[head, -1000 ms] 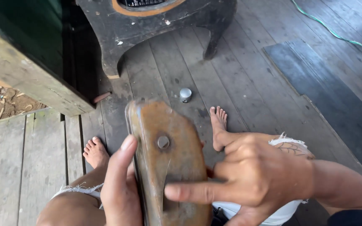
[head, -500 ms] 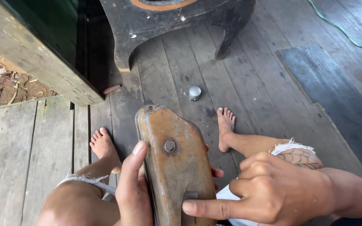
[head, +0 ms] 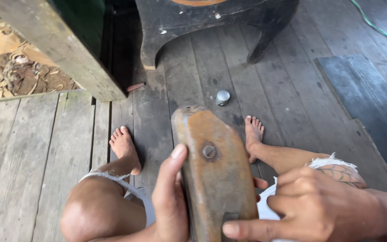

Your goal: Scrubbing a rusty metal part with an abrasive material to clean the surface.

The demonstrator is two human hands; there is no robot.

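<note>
A rusty brown metal part point(head: 213, 170), long and rounded with a bolt in its middle, stands upright between my knees. My left hand point(head: 169, 201) grips its left edge, thumb lying along the face. My right hand point(head: 310, 208) holds the lower right side, with the forefinger stretched across the bottom of the part. My bare feet rest on the wooden plank floor on either side of it.
A small silver metal cap point(head: 222, 97) lies on the planks beyond the part. A dark wooden stand point(head: 193, 22) with curved legs is at the top. A green-painted post point(head: 68, 49) stands at upper left, a dark mat point(head: 368, 98) at right, a green hose point(head: 377, 29) at far right.
The view has shifted, so the part and my hands sit lower and more to the right. My right hand has slid down toward the part's lower end.
</note>
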